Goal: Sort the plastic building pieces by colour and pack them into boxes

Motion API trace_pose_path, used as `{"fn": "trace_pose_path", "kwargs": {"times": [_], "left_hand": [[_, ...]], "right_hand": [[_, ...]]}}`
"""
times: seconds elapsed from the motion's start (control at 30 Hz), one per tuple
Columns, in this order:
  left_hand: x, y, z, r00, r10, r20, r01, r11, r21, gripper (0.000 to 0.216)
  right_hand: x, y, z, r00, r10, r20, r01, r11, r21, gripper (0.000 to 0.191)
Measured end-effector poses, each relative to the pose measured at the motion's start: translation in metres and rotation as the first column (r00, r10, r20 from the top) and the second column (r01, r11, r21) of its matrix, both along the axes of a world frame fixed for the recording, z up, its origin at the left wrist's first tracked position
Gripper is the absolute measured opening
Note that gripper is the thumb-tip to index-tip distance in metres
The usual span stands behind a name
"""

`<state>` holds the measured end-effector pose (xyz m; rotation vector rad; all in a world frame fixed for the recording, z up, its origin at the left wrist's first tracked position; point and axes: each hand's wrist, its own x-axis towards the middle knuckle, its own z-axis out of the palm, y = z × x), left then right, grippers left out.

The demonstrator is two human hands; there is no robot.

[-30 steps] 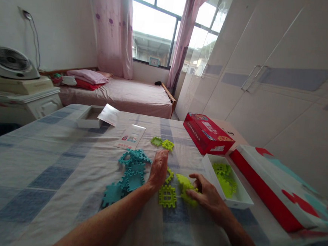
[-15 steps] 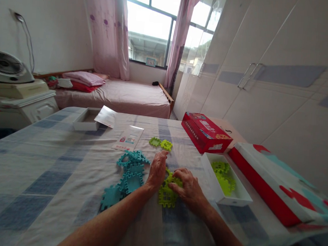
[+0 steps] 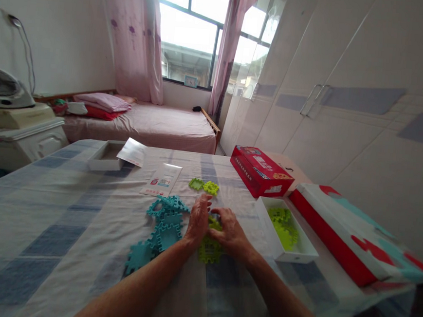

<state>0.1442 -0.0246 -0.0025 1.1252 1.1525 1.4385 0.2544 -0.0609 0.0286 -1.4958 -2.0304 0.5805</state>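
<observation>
Yellow-green interlocking foam-like puzzle pieces (image 3: 209, 251) with notched edges lie in a pile between my hands. My left hand (image 3: 198, 221) stands on its edge at the pile's left side, fingers stretched out and palm turned toward the pieces. My right hand (image 3: 229, 231) curls over the right side of the pile, thumb and fingers closed around some pieces; its grip is partly hidden. Left of my left hand lies a heap of teal notched pieces (image 3: 169, 235). Two small yellow-green pieces (image 3: 204, 185) rest beyond my fingertips.
On the right, a white box (image 3: 306, 255) holds more yellow-green pieces. Behind it are a red box (image 3: 259, 174) and a large red-and-white box (image 3: 337, 237). A white tray (image 3: 103, 163) and printed leaflets (image 3: 162, 179) lie at the back left on the checked tablecloth (image 3: 64, 215).
My right hand has moved left, closer to my left hand, over the yellow-green pieces. The whole view has shifted slightly, with things sitting a little further left.
</observation>
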Motion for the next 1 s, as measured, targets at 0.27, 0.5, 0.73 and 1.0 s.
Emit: {"fn": "trace_pose_path", "kwargs": {"times": [0.27, 0.5, 0.73, 1.0], "left_hand": [[-0.003, -0.003, 0.004, 1.0, -0.024, -0.008, 0.023, 0.997, -0.072, 0.061], [-0.004, -0.006, 0.005, 0.999, -0.035, 0.02, 0.036, 0.998, -0.057, 0.059], [-0.002, -0.001, 0.0, 1.0, 0.003, 0.008, -0.002, 1.0, -0.02, 0.056], [-0.002, -0.002, 0.001, 1.0, 0.009, -0.015, -0.009, 1.0, -0.017, 0.057]], "right_hand": [[-0.004, 0.011, -0.001, 0.993, -0.011, 0.115, 0.019, 0.997, -0.069, 0.029], [-0.012, 0.001, -0.001, 0.985, -0.018, -0.172, 0.023, 0.999, 0.027, 0.02], [0.064, -0.005, 0.041, 0.879, -0.245, -0.41, 0.311, 0.945, 0.1, 0.025], [0.163, 0.001, 0.036, 0.867, -0.482, 0.127, 0.455, 0.87, 0.192, 0.03]]}}
